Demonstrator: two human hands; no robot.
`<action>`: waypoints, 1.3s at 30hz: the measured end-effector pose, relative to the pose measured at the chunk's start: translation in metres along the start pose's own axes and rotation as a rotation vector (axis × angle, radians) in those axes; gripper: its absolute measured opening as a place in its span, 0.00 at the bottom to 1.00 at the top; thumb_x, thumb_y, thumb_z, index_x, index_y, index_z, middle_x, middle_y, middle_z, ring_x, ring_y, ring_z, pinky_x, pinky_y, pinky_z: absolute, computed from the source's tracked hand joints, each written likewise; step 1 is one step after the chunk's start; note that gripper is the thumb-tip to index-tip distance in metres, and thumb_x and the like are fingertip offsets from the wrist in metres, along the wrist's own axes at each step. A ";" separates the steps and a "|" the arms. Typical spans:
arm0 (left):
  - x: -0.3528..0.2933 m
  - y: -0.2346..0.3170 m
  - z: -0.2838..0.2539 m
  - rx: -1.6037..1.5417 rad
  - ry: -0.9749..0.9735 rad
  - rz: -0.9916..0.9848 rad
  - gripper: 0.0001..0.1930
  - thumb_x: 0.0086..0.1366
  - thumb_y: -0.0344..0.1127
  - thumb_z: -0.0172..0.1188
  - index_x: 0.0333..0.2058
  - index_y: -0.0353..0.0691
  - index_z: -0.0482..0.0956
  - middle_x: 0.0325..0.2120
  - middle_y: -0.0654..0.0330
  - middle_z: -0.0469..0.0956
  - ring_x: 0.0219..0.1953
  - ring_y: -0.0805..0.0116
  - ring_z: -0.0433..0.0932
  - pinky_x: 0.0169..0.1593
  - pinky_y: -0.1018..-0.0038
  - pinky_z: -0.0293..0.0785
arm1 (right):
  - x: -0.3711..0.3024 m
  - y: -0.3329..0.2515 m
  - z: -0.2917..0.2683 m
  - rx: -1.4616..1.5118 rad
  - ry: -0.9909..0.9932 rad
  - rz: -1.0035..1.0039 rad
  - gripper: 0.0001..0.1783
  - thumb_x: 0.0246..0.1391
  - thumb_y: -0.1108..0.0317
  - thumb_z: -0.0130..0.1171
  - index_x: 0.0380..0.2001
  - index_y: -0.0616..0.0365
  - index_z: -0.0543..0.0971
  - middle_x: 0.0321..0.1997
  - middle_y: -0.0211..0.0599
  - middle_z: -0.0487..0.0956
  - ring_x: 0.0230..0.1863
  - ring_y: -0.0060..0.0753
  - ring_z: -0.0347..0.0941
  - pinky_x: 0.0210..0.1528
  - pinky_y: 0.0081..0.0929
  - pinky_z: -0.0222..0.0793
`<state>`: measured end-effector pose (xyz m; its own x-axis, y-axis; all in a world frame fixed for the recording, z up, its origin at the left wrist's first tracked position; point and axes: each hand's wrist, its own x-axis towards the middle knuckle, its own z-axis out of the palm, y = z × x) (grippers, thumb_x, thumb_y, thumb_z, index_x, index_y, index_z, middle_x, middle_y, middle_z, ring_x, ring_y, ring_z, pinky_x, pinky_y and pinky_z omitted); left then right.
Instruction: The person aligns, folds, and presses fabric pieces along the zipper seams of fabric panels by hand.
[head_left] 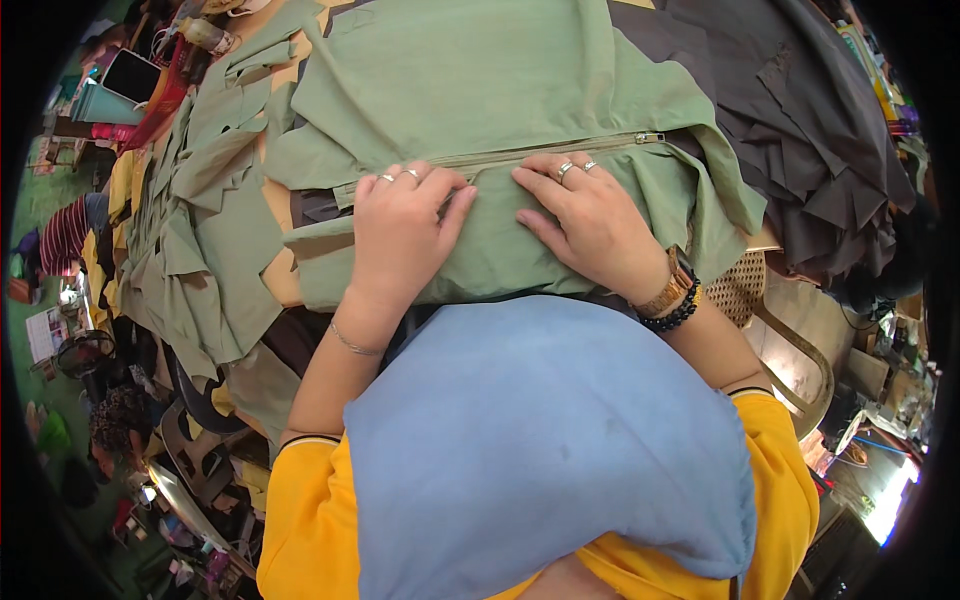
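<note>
A green fabric garment piece (pixel 470 70) lies spread before me, with a metal zipper (pixel 560 148) running across it and its slider near the right end. My left hand (pixel 405 230) is closed, thumb and forefinger tips together at the fabric just below the zipper's left part. On the right, my right hand (pixel 595 220) rests on the same fabric below the zipper, thumb and forefinger apart. The undersides of the fingers are hidden. Rings show on both hands, and a watch (pixel 668 283) and dark beads circle my right wrist.
Cut green fabric pieces (pixel 215 235) hang over the table's left side. Dark grey fabric (pixel 800 130) is heaped at the right. A woven-back chair (pixel 737 288) stands by the table's right edge. A red basket (pixel 160 105) with odds and ends sits far left.
</note>
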<state>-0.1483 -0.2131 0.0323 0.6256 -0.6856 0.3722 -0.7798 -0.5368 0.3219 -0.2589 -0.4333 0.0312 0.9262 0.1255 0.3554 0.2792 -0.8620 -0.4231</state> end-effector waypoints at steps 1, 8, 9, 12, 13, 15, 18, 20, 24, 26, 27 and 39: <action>0.003 0.002 0.001 0.056 0.043 0.093 0.09 0.67 0.40 0.72 0.38 0.44 0.83 0.29 0.65 0.79 0.31 0.64 0.78 0.40 0.66 0.71 | 0.000 0.000 0.000 -0.001 0.004 -0.003 0.22 0.57 0.66 0.72 0.53 0.62 0.83 0.54 0.40 0.83 0.54 0.47 0.78 0.57 0.41 0.77; 0.012 0.010 0.008 -0.048 -0.069 0.024 0.06 0.70 0.38 0.70 0.37 0.44 0.84 0.29 0.63 0.80 0.30 0.60 0.79 0.40 0.65 0.71 | -0.001 0.002 0.000 0.020 0.003 -0.002 0.22 0.56 0.66 0.73 0.53 0.62 0.83 0.53 0.39 0.82 0.53 0.46 0.78 0.57 0.41 0.77; 0.011 0.007 0.006 -0.031 -0.084 0.004 0.06 0.70 0.37 0.69 0.38 0.44 0.84 0.29 0.63 0.80 0.29 0.60 0.79 0.40 0.65 0.71 | -0.001 0.003 0.000 0.020 0.006 0.000 0.22 0.56 0.66 0.73 0.53 0.62 0.83 0.53 0.39 0.82 0.53 0.46 0.78 0.57 0.41 0.77; 0.011 0.003 0.002 -0.018 -0.082 -0.015 0.04 0.71 0.36 0.68 0.40 0.44 0.85 0.29 0.64 0.80 0.28 0.61 0.78 0.38 0.65 0.71 | -0.002 0.004 0.001 0.022 0.015 -0.002 0.22 0.56 0.66 0.73 0.53 0.62 0.83 0.53 0.39 0.82 0.54 0.46 0.78 0.58 0.41 0.76; 0.011 0.002 0.001 -0.023 -0.062 -0.016 0.05 0.71 0.36 0.68 0.42 0.45 0.87 0.29 0.64 0.80 0.27 0.61 0.77 0.38 0.65 0.71 | -0.002 0.004 0.001 0.022 0.018 -0.004 0.22 0.56 0.66 0.73 0.53 0.62 0.83 0.54 0.39 0.82 0.54 0.46 0.78 0.58 0.41 0.76; 0.008 -0.001 0.002 0.000 -0.063 0.001 0.06 0.70 0.36 0.69 0.43 0.46 0.88 0.29 0.64 0.80 0.27 0.62 0.77 0.37 0.66 0.70 | -0.003 0.003 0.001 0.026 0.022 -0.002 0.23 0.56 0.66 0.73 0.53 0.62 0.83 0.54 0.39 0.82 0.54 0.46 0.78 0.58 0.41 0.76; 0.004 -0.009 0.003 0.038 -0.053 0.026 0.07 0.69 0.37 0.71 0.44 0.47 0.91 0.28 0.64 0.79 0.26 0.64 0.77 0.36 0.67 0.70 | -0.003 0.004 0.001 0.025 0.009 0.005 0.23 0.56 0.66 0.73 0.53 0.62 0.83 0.54 0.39 0.82 0.54 0.46 0.78 0.58 0.40 0.76; 0.003 -0.011 0.003 0.054 -0.045 0.035 0.07 0.69 0.37 0.72 0.44 0.47 0.92 0.27 0.64 0.79 0.25 0.64 0.76 0.35 0.68 0.70 | -0.003 0.005 0.000 0.023 0.006 -0.006 0.23 0.56 0.66 0.73 0.54 0.61 0.83 0.55 0.38 0.83 0.54 0.45 0.78 0.58 0.40 0.76; 0.006 -0.010 0.000 -0.147 -0.043 -0.139 0.07 0.68 0.37 0.73 0.39 0.42 0.92 0.24 0.62 0.78 0.22 0.65 0.73 0.31 0.70 0.69 | -0.004 0.006 0.000 0.039 0.004 -0.002 0.23 0.57 0.66 0.73 0.54 0.61 0.83 0.56 0.38 0.83 0.54 0.45 0.78 0.58 0.40 0.76; 0.008 -0.008 -0.003 -0.201 -0.065 -0.219 0.07 0.67 0.37 0.74 0.38 0.40 0.92 0.24 0.61 0.78 0.22 0.66 0.72 0.31 0.71 0.69 | -0.004 0.006 0.000 0.047 0.009 -0.002 0.23 0.56 0.66 0.73 0.53 0.62 0.83 0.56 0.39 0.83 0.54 0.45 0.78 0.58 0.40 0.76; 0.010 -0.008 -0.004 -0.235 -0.101 -0.292 0.08 0.67 0.37 0.74 0.38 0.38 0.91 0.24 0.59 0.79 0.22 0.68 0.73 0.31 0.71 0.69 | -0.003 0.006 0.000 0.049 0.010 -0.002 0.23 0.56 0.66 0.73 0.53 0.62 0.83 0.56 0.39 0.83 0.54 0.45 0.78 0.58 0.40 0.76; 0.020 -0.009 -0.007 -0.269 -0.216 -0.459 0.13 0.64 0.40 0.74 0.37 0.34 0.90 0.31 0.56 0.89 0.33 0.69 0.85 0.41 0.73 0.79 | -0.003 0.006 -0.001 0.039 0.015 -0.009 0.22 0.55 0.66 0.74 0.52 0.62 0.83 0.55 0.39 0.83 0.54 0.45 0.78 0.58 0.40 0.76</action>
<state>-0.1284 -0.2184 0.0434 0.8582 -0.5121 -0.0354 -0.3790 -0.6785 0.6293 -0.2605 -0.4397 0.0284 0.9199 0.1251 0.3716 0.2971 -0.8409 -0.4523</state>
